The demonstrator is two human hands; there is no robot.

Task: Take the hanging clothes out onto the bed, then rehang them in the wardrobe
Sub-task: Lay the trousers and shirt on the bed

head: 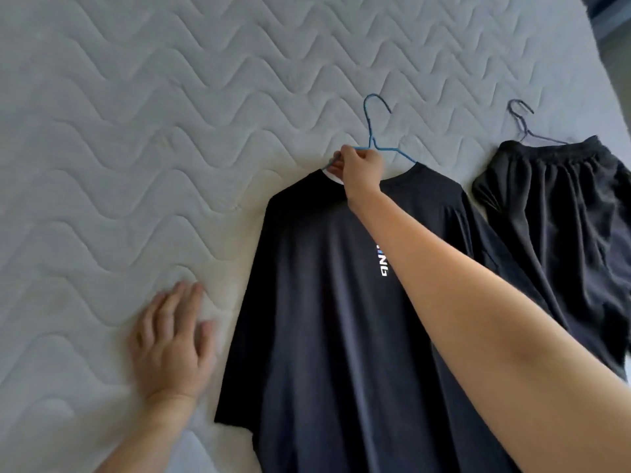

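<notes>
On the quilted bed [153, 107], my right hand [360, 169] pinches the blue hanger [375, 131] at the dark T-shirt [307, 319] collar, my left hand [174, 339] lies flat and empty for balance, and the hangered shorts [560, 213] lie alongside.

We log little here outside the work itself. Far right corner: a dark strip [611, 10], blue-black, running slantwise and cut off by the frame on two sides. It is too blurred for us to say what it is. Just nearer than it, along the right edge, lies a wedge of dull grey surface [619, 63], plain and unmarked. We cannot tell whether it is floor.
</notes>
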